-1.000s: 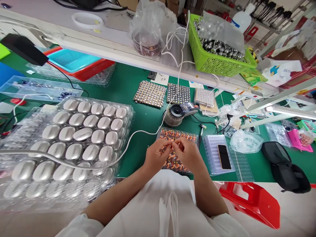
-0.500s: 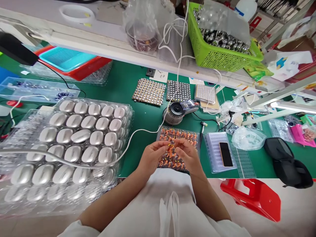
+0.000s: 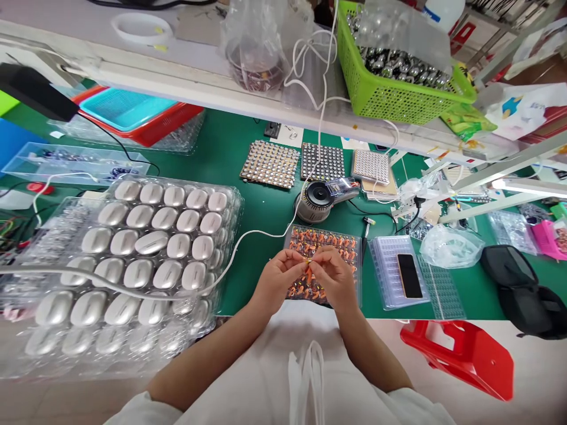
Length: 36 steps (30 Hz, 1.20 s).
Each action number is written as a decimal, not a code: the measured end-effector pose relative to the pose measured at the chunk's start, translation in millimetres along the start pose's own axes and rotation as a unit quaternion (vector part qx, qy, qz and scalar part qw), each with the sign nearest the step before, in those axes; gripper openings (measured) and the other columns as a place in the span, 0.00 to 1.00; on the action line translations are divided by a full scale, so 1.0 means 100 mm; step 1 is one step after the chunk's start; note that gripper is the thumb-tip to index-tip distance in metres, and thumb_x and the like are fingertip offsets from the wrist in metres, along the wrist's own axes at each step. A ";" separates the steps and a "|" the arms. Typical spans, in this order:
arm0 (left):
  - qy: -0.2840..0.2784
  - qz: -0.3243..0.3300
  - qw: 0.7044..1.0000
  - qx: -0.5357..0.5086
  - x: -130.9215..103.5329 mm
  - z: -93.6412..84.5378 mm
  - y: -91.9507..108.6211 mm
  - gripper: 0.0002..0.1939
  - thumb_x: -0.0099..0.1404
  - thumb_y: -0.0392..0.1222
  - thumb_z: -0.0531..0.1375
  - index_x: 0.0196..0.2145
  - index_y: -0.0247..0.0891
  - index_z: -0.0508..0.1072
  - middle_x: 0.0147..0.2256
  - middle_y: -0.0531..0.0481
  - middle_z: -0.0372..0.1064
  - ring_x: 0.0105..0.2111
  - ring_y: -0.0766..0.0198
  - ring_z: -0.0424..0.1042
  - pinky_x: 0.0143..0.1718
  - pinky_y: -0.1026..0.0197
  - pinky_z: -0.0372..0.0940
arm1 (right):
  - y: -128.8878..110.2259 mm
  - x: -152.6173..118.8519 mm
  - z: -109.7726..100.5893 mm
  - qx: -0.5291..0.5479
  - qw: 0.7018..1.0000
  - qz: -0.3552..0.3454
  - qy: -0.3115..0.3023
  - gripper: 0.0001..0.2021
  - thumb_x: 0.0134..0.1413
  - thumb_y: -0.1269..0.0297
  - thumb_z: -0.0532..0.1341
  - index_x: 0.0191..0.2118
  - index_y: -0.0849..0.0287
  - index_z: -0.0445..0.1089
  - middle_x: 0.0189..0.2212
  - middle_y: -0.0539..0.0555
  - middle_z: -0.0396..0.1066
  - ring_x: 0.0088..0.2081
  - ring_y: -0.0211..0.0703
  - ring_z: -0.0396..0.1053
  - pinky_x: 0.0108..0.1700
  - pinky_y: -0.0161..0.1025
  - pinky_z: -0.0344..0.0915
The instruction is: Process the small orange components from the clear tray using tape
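Note:
My left hand (image 3: 278, 282) and my right hand (image 3: 335, 278) meet over a clear tray (image 3: 358, 260) filled with rows of small orange parts (image 3: 325, 237). Thumb and fingers of each hand are pinched together, tip to tip. Between them is a small orange piece with a yellow bit (image 3: 308, 265); its exact kind is too small to make out. Both hands seem to grip it. The fingers hide the middle of the tray.
Stacked clear trays of silver oval cases (image 3: 139, 274) fill the left. Behind the orange parts stands a round grey-black device (image 3: 315, 200). A small hammer (image 3: 367, 230) and a phone (image 3: 410, 275) on plastic trays lie right. A white cable (image 3: 261, 234) crosses the bench. Overhead runs a shelf (image 3: 186, 77).
My right hand has closed in toward the left, so the fingertips now meet around the small piece. The whole view has shifted slightly.

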<state>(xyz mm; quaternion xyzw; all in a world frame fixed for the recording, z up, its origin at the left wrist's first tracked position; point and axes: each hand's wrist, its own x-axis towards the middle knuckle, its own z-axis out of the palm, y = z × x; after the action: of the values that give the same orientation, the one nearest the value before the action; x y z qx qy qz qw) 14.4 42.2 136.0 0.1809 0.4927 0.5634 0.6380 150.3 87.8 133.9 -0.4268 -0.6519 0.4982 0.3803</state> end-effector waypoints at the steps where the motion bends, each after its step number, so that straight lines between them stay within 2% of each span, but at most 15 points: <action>1: 0.005 0.033 0.998 0.046 -0.02 -0.01 -0.01 0.11 0.55 0.41 0.65 0.33 0.37 0.67 0.30 0.52 0.72 0.30 0.66 0.72 0.34 0.62 0.67 | 0.00 0.00 -0.01 -0.003 1.000 -0.002 0.004 0.02 0.54 0.64 0.60 0.32 0.55 0.67 0.34 0.52 0.64 0.35 0.41 0.65 0.35 0.38 0.64; 3: 0.029 0.138 0.977 0.157 -0.06 -0.04 -0.01 0.08 0.58 0.40 0.63 0.34 0.37 0.68 0.35 0.48 0.72 0.37 0.63 0.73 0.41 0.59 0.67 | -0.02 0.00 -0.04 -0.013 1.000 0.001 0.010 0.02 0.55 0.65 0.59 0.32 0.56 0.67 0.33 0.52 0.64 0.35 0.40 0.64 0.35 0.38 0.63; 6: 0.058 0.298 0.902 0.308 -0.11 -0.05 0.02 0.05 0.59 0.37 0.62 0.35 0.39 0.73 0.37 0.47 0.71 0.40 0.62 0.71 0.44 0.58 0.66 | -0.06 0.00 -0.08 -0.034 0.999 0.002 0.017 0.03 0.56 0.66 0.59 0.32 0.56 0.67 0.32 0.52 0.64 0.34 0.40 0.64 0.36 0.38 0.62; 7: 0.058 0.327 0.880 0.339 -0.12 -0.05 0.02 0.05 0.59 0.36 0.62 0.36 0.39 0.74 0.36 0.47 0.70 0.39 0.62 0.71 0.42 0.59 0.67 | -0.08 -0.01 -0.09 -0.041 0.999 -0.001 0.016 0.03 0.56 0.66 0.58 0.31 0.56 0.67 0.31 0.52 0.64 0.34 0.41 0.64 0.36 0.38 0.62; 9: 0.052 0.348 0.861 0.367 -0.12 -0.04 0.03 0.07 0.60 0.35 0.62 0.37 0.40 0.75 0.34 0.48 0.70 0.37 0.63 0.71 0.39 0.61 0.67 | -0.11 -0.02 -0.09 -0.059 0.998 -0.013 0.012 0.03 0.56 0.66 0.58 0.31 0.56 0.66 0.32 0.52 0.65 0.35 0.41 0.65 0.37 0.39 0.63; 12: 0.031 0.346 0.867 0.356 -0.10 -0.02 0.02 0.06 0.61 0.36 0.61 0.37 0.40 0.76 0.34 0.47 0.71 0.37 0.63 0.71 0.37 0.62 0.68 | -0.15 -0.04 -0.08 -0.092 0.995 -0.033 0.007 0.02 0.56 0.66 0.59 0.32 0.56 0.66 0.33 0.52 0.66 0.36 0.42 0.66 0.39 0.40 0.64; 17: -0.004 0.275 0.906 0.321 -0.07 -0.05 0.02 0.04 0.61 0.38 0.62 0.35 0.40 0.76 0.33 0.48 0.72 0.36 0.62 0.72 0.39 0.61 0.67 | -0.15 -0.06 -0.11 -0.120 0.991 -0.057 -0.005 0.02 0.56 0.67 0.58 0.33 0.56 0.67 0.34 0.53 0.67 0.38 0.43 0.67 0.41 0.41 0.64; 24: -0.079 0.197 0.941 0.264 -0.03 -0.13 0.10 0.04 0.60 0.41 0.61 0.31 0.39 0.74 0.31 0.48 0.70 0.32 0.63 0.69 0.35 0.61 0.66 | -0.11 -0.06 -0.22 -0.079 0.990 -0.065 -0.095 0.02 0.57 0.64 0.59 0.34 0.55 0.68 0.35 0.54 0.68 0.38 0.44 0.67 0.42 0.43 0.65; 27: -0.162 0.069 0.966 0.190 -0.04 -0.18 0.10 0.08 0.59 0.46 0.62 0.30 0.37 0.74 0.27 0.49 0.68 0.27 0.64 0.67 0.31 0.61 0.65 | -0.02 -0.12 -0.24 -0.010 0.992 -0.024 -0.127 0.05 0.54 0.62 0.62 0.34 0.54 0.66 0.33 0.52 0.67 0.36 0.43 0.67 0.40 0.42 0.65; 29: -0.240 -0.055 0.962 0.122 -0.04 -0.21 0.06 0.11 0.56 0.47 0.64 0.29 0.36 0.73 0.24 0.50 0.68 0.24 0.65 0.67 0.30 0.61 0.65 | 0.08 -0.18 -0.24 0.057 0.986 0.031 -0.156 0.11 0.48 0.60 0.67 0.35 0.54 0.64 0.32 0.51 0.67 0.34 0.41 0.66 0.38 0.41 0.65; 31: -0.272 -0.135 0.951 0.066 -0.05 -0.24 -0.01 0.11 0.53 0.46 0.67 0.27 0.36 0.73 0.23 0.50 0.69 0.24 0.65 0.68 0.30 0.61 0.65 | 0.19 -0.24 -0.23 0.116 0.971 0.091 -0.187 0.18 0.42 0.59 0.70 0.36 0.54 0.63 0.32 0.50 0.66 0.33 0.40 0.66 0.37 0.39 0.66; 33: -0.259 -0.154 0.953 0.031 -0.05 -0.26 -0.10 0.11 0.50 0.44 0.69 0.28 0.36 0.74 0.24 0.51 0.71 0.24 0.66 0.69 0.31 0.61 0.65 | 0.31 -0.27 -0.20 0.158 0.955 0.140 -0.210 0.22 0.38 0.58 0.72 0.38 0.55 0.63 0.33 0.50 0.65 0.33 0.40 0.65 0.36 0.39 0.66; 36: -0.222 -0.125 0.966 0.048 -0.04 -0.27 -0.22 0.11 0.51 0.44 0.68 0.33 0.37 0.76 0.27 0.49 0.72 0.27 0.65 0.70 0.34 0.59 0.65 | 0.50 -0.26 -0.15 0.207 0.938 0.181 -0.214 0.25 0.35 0.55 0.72 0.39 0.54 0.63 0.34 0.49 0.64 0.34 0.40 0.65 0.35 0.39 0.67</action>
<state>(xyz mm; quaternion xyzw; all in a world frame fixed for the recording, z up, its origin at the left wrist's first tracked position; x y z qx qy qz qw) 4.3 23.1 108.3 0.2689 0.3833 0.4011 0.7873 181.8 74.8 86.9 -0.3328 -0.5123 0.7618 0.2156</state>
